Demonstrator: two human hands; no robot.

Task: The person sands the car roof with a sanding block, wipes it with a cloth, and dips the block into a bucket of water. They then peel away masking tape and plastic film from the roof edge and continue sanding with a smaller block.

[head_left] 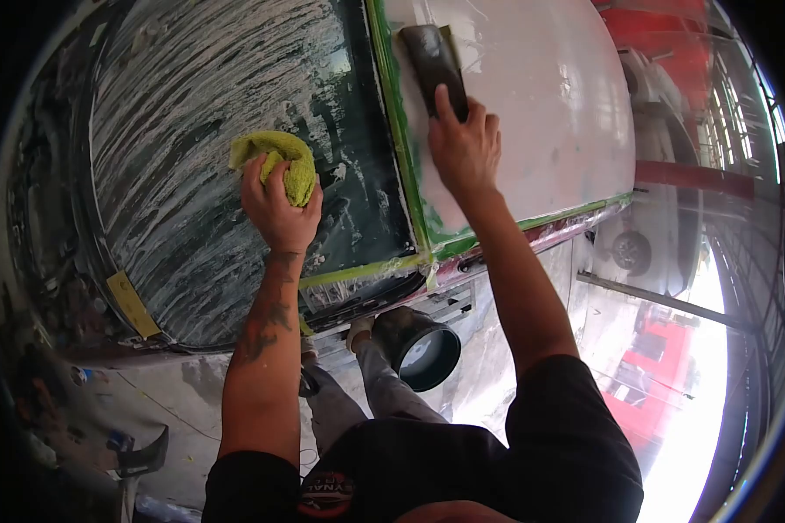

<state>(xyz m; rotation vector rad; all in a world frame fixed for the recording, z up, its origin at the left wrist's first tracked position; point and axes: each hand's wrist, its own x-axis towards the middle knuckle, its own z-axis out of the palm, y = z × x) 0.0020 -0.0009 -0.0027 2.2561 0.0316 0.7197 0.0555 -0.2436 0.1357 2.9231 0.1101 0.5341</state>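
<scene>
My left hand [279, 213] is closed round a bunched yellow-green cloth [281, 157], which lies against a dark car window [166, 131] streaked with whitish residue. In my right hand [467, 152] is a dark sanding block [429, 61], gripped by its near end. The block rests on a pale, whitish car panel [549, 105] close to its taped edge. Green masking tape [397, 131] runs between the glass and the panel. The underside of the block is hidden.
A dark bucket [397, 329] with cloudy liquid stands on the floor by my feet. A yellow strip [133, 305] sits at the window's lower left corner. Another vehicle's wheel [630, 250] shows at the right, and a red vehicle [650, 375] stands farther off.
</scene>
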